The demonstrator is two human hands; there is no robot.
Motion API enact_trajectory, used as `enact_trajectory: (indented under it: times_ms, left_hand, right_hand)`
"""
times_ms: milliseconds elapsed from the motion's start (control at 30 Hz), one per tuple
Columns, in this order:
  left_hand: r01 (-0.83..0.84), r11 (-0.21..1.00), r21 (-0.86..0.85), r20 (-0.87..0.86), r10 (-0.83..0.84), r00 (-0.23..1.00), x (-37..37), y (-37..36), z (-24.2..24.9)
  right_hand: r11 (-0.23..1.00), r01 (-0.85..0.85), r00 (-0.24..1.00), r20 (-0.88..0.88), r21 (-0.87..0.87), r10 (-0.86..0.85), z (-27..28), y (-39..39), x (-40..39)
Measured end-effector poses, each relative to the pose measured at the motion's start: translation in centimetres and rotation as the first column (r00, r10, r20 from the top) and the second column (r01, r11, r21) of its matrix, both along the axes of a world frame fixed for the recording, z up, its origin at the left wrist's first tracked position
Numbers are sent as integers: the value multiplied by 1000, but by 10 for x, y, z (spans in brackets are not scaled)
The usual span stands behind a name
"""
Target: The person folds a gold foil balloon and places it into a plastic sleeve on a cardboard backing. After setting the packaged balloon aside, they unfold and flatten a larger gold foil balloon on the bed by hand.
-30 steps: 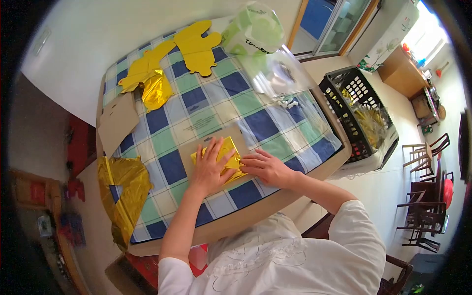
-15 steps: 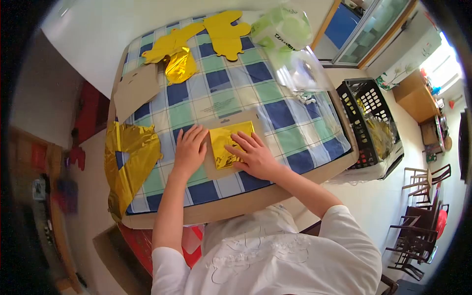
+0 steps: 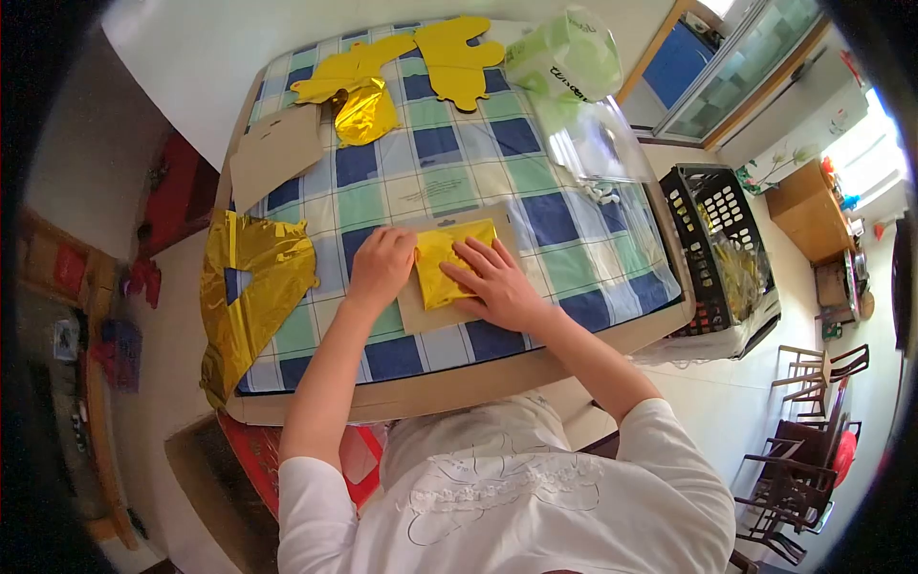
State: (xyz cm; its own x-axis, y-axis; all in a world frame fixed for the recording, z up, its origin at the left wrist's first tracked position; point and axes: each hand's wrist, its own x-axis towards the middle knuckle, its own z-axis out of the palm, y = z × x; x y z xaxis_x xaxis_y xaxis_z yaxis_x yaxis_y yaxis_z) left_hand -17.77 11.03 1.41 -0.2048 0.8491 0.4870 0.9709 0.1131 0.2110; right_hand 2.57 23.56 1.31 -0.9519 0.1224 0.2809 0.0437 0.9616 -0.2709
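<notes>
Nearly square, folded foil [image 3: 433,285] angles away leftward, left hand [image 3: 382,267] curled, right hand [image 3: 502,295] spread.

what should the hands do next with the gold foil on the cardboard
Probably press down the left edge of the gold foil with the left hand: its fingers are already at that edge, while the right hand lies spread over the foil and could steady it against the cardboard sheet beneath.

A home, by its look: wooden chairs [image 3: 801,475] at lower right, a sliding glass door [image 3: 738,81] (wood-framed) at upper right, a checked cloth [image 3: 512,137] mid-frame.
</notes>
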Motion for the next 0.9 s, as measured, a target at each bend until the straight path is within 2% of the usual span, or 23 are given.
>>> enact_trajectory:
  times_ms: [67,200,367,467,667,700,767,800,900]
  left_hand:
    - [2,1000,24,-58,-1,998,-2,-1,-8]
    - [12,1000,6,40,-12,999,-1,-5,-10]
    - [22,999,44,171,-29,985,14,-1,6]
    - [193,981,31,108,-195,975,33,9,7]
    - [131,988,-80,104,-122,987,56,27,27]
    - [179,981,-80,94,-171,981,63,22,27]
    - [271,959,-81,66,-266,962,80,4,26]
    - [261,962,-78,84,-255,963,87,-4,22]
    - [233,971,-57,132,-224,966,100,-14,8]
  right_hand:
    - [1000,31,999,-15,3,-31,-1,5,-5]
    - [995,53,994,-90,-90,-61,8,6,17]
    - [965,180,982,-13,-188,-186,21,9,67]
    - [956,208,976,-21,-209,-217,23,13,75]
    - [961,189,974,-84,-203,-209,14,23,67]
    - [964,179,976,-90,-195,-199,13,24,67]
    - [918,183,972,-76,-353,-223,12,30,64]
    - [885,183,970,-69,-429,-234,11,35,61]
    - [743,417,870,-5,-524,-492,12,56,32]
